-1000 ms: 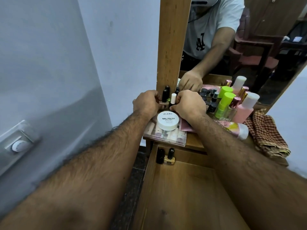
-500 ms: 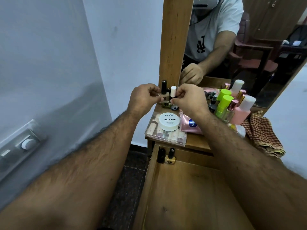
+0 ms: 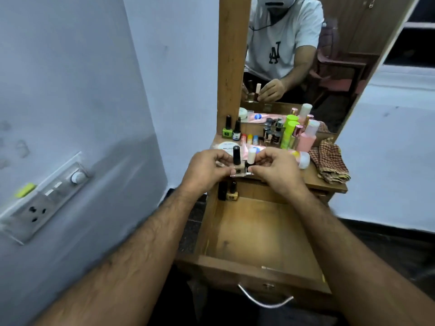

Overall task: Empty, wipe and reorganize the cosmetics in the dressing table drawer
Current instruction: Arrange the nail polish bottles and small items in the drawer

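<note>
The wooden drawer point(image 3: 259, 234) stands pulled open below me, with two nail polish bottles point(image 3: 227, 191) upright in its far left corner. Over the drawer's back edge, my left hand point(image 3: 207, 170) pinches a beige nail polish bottle with a black cap point(image 3: 236, 158). My right hand point(image 3: 279, 171) pinches a second bottle with a white cap point(image 3: 251, 157) right beside the first. Both bottles are upright and touching. Their bases are partly hidden by my fingers.
The dressing table top point(image 3: 329, 184) holds a green nail polish point(image 3: 227, 130), a white-labelled one point(image 3: 236, 132), green spray bottles point(image 3: 288, 135), a pink bottle point(image 3: 307, 140), small tubes and a checked cloth point(image 3: 329, 163). A mirror point(image 3: 306, 55) rises behind. A switch panel point(image 3: 47, 196) sits on the left wall.
Both hands lifted the two bottles off the table top and brought them toward me, over the drawer's back edge. My view tilted down, showing the whole drawer.
</note>
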The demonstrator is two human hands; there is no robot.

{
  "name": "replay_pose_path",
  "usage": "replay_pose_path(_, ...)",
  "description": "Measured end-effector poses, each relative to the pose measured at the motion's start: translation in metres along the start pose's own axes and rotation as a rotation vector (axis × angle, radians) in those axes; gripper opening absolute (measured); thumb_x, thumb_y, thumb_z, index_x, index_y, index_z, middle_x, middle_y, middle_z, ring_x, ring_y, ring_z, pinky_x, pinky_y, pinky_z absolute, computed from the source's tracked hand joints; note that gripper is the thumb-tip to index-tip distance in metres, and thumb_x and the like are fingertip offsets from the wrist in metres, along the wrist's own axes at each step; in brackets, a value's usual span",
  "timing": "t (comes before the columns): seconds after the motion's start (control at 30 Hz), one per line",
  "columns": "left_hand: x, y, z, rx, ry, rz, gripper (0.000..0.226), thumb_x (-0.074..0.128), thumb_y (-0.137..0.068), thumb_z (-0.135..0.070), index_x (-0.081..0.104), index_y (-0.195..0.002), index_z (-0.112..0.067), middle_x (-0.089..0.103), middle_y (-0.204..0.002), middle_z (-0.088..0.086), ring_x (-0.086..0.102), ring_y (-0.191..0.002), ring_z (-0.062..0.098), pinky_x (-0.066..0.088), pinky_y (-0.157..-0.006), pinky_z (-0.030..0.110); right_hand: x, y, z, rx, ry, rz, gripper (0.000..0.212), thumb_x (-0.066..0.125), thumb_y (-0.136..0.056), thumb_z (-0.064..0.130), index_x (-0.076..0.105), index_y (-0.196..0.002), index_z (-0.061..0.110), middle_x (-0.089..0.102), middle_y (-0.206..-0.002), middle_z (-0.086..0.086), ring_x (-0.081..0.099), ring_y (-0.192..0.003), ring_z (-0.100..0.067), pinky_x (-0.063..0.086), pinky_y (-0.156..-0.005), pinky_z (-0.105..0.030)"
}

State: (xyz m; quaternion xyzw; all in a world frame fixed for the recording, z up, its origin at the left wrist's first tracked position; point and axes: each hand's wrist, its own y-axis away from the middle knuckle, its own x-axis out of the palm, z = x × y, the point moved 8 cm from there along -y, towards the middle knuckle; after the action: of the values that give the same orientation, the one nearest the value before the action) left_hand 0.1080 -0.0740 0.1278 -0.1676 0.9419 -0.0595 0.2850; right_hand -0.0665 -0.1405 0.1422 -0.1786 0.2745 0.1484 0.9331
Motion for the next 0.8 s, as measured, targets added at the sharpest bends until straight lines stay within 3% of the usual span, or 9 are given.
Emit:
replay_pose_path(0.13, 0.035, 0.034, 0.022, -0.073, -0.066, 0.070, 0.022, 0.085, -0.071, -0.010, 0.072, -0.082, -0.024, 0.072, -0.078, -0.008, 0.068, -0.078, 0.010, 0.056, -0.081, 0.032, 0.017, 0.037, -0.037, 0.112, 0.032, 0.060, 0.019, 0.085, -0.070, 0.008, 0.069, -0.076, 0.017, 0.071, -0.075, 0.000, 0.061, -0.067, -0.011, 0.049, -0.067, -0.027)
replay_pose_path(0.27, 0.062, 0.053, 0.033, -0.127, -0.218, 0.124, 0.017, 0.081, -0.076, -0.012, 0.070, -0.082, -0.025, 0.066, -0.072, -0.014, 0.061, -0.073, 0.001, 0.049, -0.074, 0.022, 0.031, 0.059, -0.066, 0.187, 0.116, 0.100, 0.018, 0.085, -0.069, 0.011, 0.071, -0.077, 0.017, 0.068, -0.073, 0.007, 0.062, -0.070, -0.008, 0.044, -0.064, -0.017)
replay_pose_path(0.37, 0.079, 0.053, 0.041, -0.169, -0.300, 0.162, 0.022, 0.080, -0.077, -0.011, 0.065, -0.074, -0.028, 0.066, -0.074, -0.012, 0.064, -0.080, 0.007, 0.045, -0.072, 0.020, 0.038, 0.065, -0.083, 0.232, 0.138, 0.125, 0.021, 0.085, -0.069, 0.011, 0.067, -0.072, 0.021, 0.065, -0.070, 0.010, 0.060, -0.068, -0.006, 0.041, -0.059, -0.014)
replay_pose_path(0.47, 0.090, 0.050, 0.049, -0.204, -0.393, 0.184, 0.014, 0.079, -0.077, -0.012, 0.072, -0.084, -0.022, 0.072, -0.087, -0.004, 0.066, -0.087, 0.014, 0.051, -0.078, 0.027, 0.046, 0.066, -0.098, 0.286, 0.142, 0.155, 0.025, 0.085, -0.070, 0.010, 0.064, -0.069, 0.022, 0.061, -0.066, 0.013, 0.055, -0.062, -0.001, 0.035, -0.051, -0.008)
replay_pose_path(0.57, 0.096, 0.048, 0.056, -0.223, -0.459, 0.170, 0.019, 0.073, -0.081, -0.012, 0.075, -0.097, -0.022, 0.074, -0.095, 0.000, 0.067, -0.091, 0.019, 0.054, -0.084, 0.030, 0.057, 0.059, -0.110, 0.327, 0.154, 0.192, 0.019, 0.084, -0.070, 0.007, 0.067, -0.075, 0.014, 0.062, -0.068, 0.009, 0.057, -0.067, -0.008, 0.040, -0.054, -0.017)
replay_pose_path(0.7, 0.096, 0.043, 0.063, -0.257, -0.492, 0.131, 0.025, 0.064, -0.086, -0.010, 0.072, -0.107, -0.023, 0.071, -0.098, 0.001, 0.061, -0.085, 0.015, 0.046, -0.075, 0.024, 0.073, 0.053, -0.117, 0.352, 0.171, 0.235, 0.018, 0.083, -0.069, 0.005, 0.067, -0.077, 0.010, 0.065, -0.074, 0.002, 0.060, -0.070, -0.015, 0.048, -0.064, -0.026)
replay_pose_path(0.8, 0.098, 0.040, 0.066, -0.274, -0.536, 0.116, 0.027, 0.056, -0.094, -0.012, 0.068, -0.117, -0.020, 0.070, -0.103, 0.005, 0.061, -0.085, 0.016, 0.044, -0.071, 0.022, 0.079, 0.050, -0.122, 0.363, 0.166, 0.235, 0.017, 0.082, -0.071, 0.005, 0.068, -0.078, 0.010, 0.066, -0.075, 0.001, 0.060, -0.070, -0.014, 0.048, -0.063, -0.025)
